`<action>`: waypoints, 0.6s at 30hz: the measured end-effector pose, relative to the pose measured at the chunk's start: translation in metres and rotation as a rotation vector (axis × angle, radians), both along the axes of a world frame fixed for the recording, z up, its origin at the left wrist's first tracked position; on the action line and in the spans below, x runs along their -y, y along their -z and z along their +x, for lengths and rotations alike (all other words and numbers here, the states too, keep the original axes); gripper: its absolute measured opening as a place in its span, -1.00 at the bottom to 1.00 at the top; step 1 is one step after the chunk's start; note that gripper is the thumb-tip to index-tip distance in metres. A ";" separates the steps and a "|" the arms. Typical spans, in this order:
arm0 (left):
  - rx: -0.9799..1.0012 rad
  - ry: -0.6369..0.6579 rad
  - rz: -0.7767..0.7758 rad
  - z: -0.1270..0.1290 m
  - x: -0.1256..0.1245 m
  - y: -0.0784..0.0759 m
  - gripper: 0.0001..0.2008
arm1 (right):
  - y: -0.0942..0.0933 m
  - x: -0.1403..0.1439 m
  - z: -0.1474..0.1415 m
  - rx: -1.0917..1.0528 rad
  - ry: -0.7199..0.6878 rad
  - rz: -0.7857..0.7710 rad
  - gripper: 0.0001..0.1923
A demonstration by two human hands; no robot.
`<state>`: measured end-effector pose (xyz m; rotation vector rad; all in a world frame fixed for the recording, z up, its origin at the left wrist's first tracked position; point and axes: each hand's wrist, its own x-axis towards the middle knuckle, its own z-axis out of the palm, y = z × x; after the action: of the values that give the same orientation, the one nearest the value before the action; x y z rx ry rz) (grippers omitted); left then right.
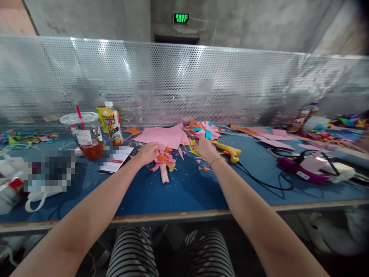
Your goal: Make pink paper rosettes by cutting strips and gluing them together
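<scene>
- Left hand (148,152): palm down on the blue tabletop (178,188), fingers curled loosely over the near edge of the pink paper sheets (164,136); touching paper, whether it pinches a sheet I cannot tell
- Paper rosette (163,158): pink fringed petals, orange centre, a pink strip hanging toward the table edge; lies flat just beside the left hand, on its right, touching or nearly touching the fingers
- Right hand (204,148): closed around the yellow handles of the scissors (190,139); grey blades point up and left, tips over the corner of the pink sheets; a thin bracelet sits at the wrist
- Second paper flower (206,130): pink with blue and orange bits, just beyond the right hand, against the far side of the pink sheets
- Yellow glue gun (229,151): lies on its side just right of the right hand; its black cord (265,182) runs off right along the tabletop
- Small orange and pink scraps scattered between the two hands and near the rosette
- Left side of table: clear lidded cup (86,134) with red straw and brown drink; yellow-labelled bottle (113,125) beside it; printed card (117,158) lying flat near the cup
- Right side: more pink and orange sheets (271,136); a purple device (302,169) with cables
- Perforated metal screen (184,80) stands along the far table edge
</scene>
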<state>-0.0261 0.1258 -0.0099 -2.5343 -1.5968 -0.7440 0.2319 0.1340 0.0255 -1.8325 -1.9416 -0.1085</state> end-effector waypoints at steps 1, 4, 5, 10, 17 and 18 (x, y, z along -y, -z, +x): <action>-0.014 0.010 -0.056 0.003 0.002 -0.001 -0.62 | 0.004 -0.001 -0.008 -0.040 -0.037 0.015 -0.59; -0.048 0.015 -0.178 0.010 0.005 0.000 -0.60 | 0.019 -0.003 -0.034 -0.092 -0.178 0.072 -0.56; -0.057 0.005 -0.189 0.010 0.005 0.001 -0.60 | 0.024 -0.002 -0.041 -0.083 -0.223 0.096 -0.53; -0.125 -0.060 -0.155 0.006 0.006 0.003 -0.59 | 0.036 0.000 -0.059 -0.022 -0.318 0.167 -0.52; -0.164 -0.185 -0.159 0.008 0.010 -0.002 -0.57 | 0.036 -0.005 -0.059 -0.007 -0.292 0.055 -0.59; -0.161 -0.208 -0.155 0.008 0.011 -0.002 -0.56 | 0.036 -0.006 -0.060 -0.005 -0.285 0.040 -0.61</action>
<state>-0.0182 0.1150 -0.0079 -2.4017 -1.8887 -0.3991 0.1723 0.1402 -0.0107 -1.5108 -2.1579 -0.0505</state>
